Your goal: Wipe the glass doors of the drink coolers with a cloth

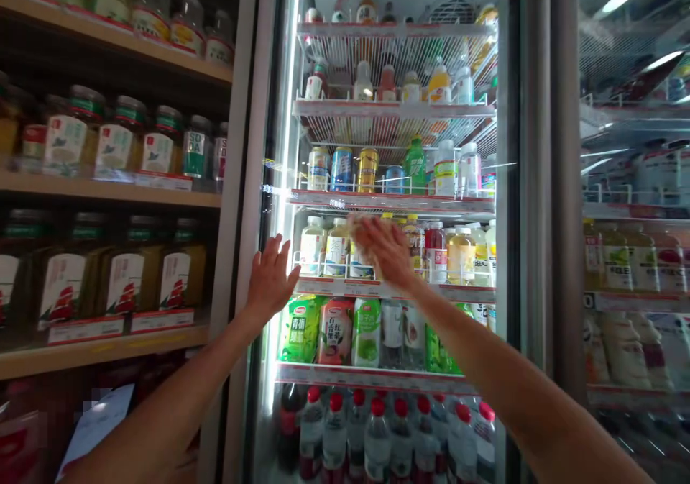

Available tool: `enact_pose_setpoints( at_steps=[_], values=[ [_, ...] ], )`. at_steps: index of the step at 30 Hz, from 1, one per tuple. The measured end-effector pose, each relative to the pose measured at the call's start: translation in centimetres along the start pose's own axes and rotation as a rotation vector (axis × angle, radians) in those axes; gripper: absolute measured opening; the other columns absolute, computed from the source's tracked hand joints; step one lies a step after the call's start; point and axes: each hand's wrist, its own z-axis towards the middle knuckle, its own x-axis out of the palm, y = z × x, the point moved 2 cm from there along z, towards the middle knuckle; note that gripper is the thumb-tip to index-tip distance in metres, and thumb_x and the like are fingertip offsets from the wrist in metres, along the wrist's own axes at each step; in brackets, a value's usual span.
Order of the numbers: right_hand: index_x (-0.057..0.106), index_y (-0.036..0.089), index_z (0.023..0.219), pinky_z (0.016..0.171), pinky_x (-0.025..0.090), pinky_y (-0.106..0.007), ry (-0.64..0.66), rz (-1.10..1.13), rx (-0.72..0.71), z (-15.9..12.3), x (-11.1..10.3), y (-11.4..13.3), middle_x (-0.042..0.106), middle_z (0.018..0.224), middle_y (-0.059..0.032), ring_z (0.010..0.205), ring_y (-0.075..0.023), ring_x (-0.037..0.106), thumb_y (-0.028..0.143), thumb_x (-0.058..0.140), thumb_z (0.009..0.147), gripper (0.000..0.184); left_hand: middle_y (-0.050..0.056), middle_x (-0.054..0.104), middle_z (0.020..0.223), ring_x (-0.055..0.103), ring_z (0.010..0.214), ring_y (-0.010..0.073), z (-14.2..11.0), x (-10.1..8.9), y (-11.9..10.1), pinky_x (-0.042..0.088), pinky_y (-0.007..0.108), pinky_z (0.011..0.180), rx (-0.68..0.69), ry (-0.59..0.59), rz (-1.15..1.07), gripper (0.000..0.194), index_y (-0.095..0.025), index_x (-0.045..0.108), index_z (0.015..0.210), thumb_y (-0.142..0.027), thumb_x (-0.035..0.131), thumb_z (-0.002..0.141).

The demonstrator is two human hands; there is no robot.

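Note:
My left hand (271, 277) is raised with its fingers spread, at the left side of the drinks cooler's glass door (274, 110); it holds nothing. Farther right, my right hand (389, 250) reaches up to the glass in front of the bottle shelf. Motion smears its fingers, which lie over a pale, crumpled cloth (360, 229). Behind the glass, tea bottles (337, 248) and a red-labelled bottle (435, 250) stand on either side of this hand, and it hides part of the row. Below it are green and red drink cartons (335, 331).
Wooden shelves (108, 188) with rows of jars and bottles stand to the left. A metal door frame (539, 182) separates this cooler from another glass-fronted one (630, 254) at right. Red-capped bottles (377, 426) fill the bottom shelf.

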Motion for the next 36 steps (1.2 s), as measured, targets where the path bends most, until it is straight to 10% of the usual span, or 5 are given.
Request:
enact_pose_setpoints(
  at_steps=[5,12,19,26,36],
  values=[
    [0.034,0.017,0.139,0.106,0.020,-0.060,-0.329,-0.105,0.651,-0.3,-4.1,-9.9,0.031,0.146,-0.0102,0.136,-0.0320,0.023,0.022,0.033,0.088,0.052,0.016,0.027,0.147,0.021,0.138,0.0284,0.4,0.6,-1.5,0.021,0.052,0.109,0.045,-0.010,-0.021,0.055,-0.013,0.035,0.136,-0.039,0.034,0.088],
    [0.032,0.031,0.139,0.113,0.019,-0.045,-0.001,-0.009,-0.021,-3.0,-1.6,-3.1,0.036,0.145,0.0030,0.137,-0.0193,0.024,0.021,0.037,0.088,0.052,0.018,0.014,0.150,0.009,0.140,0.0307,1.1,2.4,-5.2,0.020,0.051,0.110,0.019,-0.108,-0.080,0.057,-0.012,0.034,0.137,-0.039,0.040,0.087],
    [0.038,0.012,0.137,0.106,0.022,-0.059,-0.314,-0.153,0.700,-4.2,-5.6,-12.4,0.032,0.146,-0.0129,0.136,-0.0324,0.023,0.023,0.033,0.088,0.050,0.015,0.015,0.151,0.010,0.140,0.0289,0.8,2.6,-4.9,0.018,0.052,0.111,0.031,-0.093,-0.071,0.058,-0.016,0.028,0.140,-0.038,0.040,0.087],
    [0.039,0.029,0.136,0.114,0.018,-0.044,0.082,-0.013,-0.067,-7.1,-1.5,-1.5,0.037,0.144,0.0031,0.137,-0.0172,0.023,0.022,0.036,0.089,0.047,0.014,0.022,0.149,0.013,0.140,0.0257,-0.2,2.6,-7.1,0.015,0.049,0.112,0.099,-0.028,-0.034,0.059,-0.014,0.026,0.141,-0.033,0.039,0.087],
    [0.031,0.019,0.141,0.109,0.021,-0.052,-0.146,-0.169,0.539,-10.1,-4.6,-9.6,0.030,0.148,-0.0078,0.138,-0.0264,0.019,0.022,0.031,0.088,0.053,0.013,0.026,0.148,0.016,0.140,0.0229,-2.6,4.1,-10.5,0.012,0.044,0.114,0.260,0.014,-0.059,0.057,-0.012,0.030,0.139,-0.032,0.041,0.086]
  ],
)
